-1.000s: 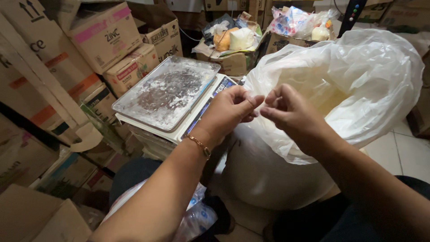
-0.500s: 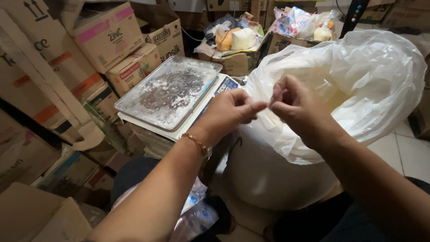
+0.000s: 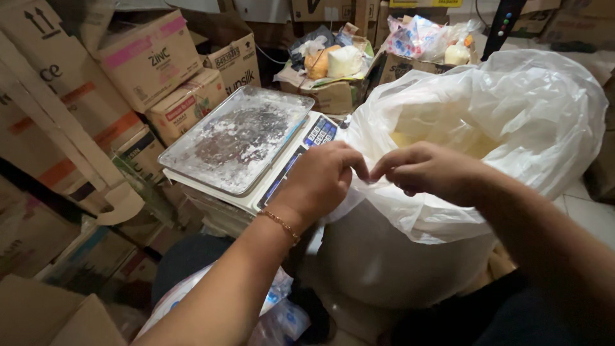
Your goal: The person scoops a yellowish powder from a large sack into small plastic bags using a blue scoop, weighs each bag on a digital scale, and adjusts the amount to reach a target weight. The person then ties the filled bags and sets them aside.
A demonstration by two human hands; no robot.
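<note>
At centre frame, my left hand [image 3: 323, 179] and right hand [image 3: 426, 170] pinch shut on the white plastic bag [image 3: 512, 122] rim beside the scale [image 3: 246, 144]; best kept taut, I judge.

One head-worn camera looks steeply down, close over both hands

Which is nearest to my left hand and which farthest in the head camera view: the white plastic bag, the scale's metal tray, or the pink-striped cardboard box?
From the left hand:
1. White plastic bag, touching the fingers, just to the right.
2. Metal tray, on the scale, up and to the left.
3. Pink-striped cardboard box, farthest, upper left behind the tray.
</note>
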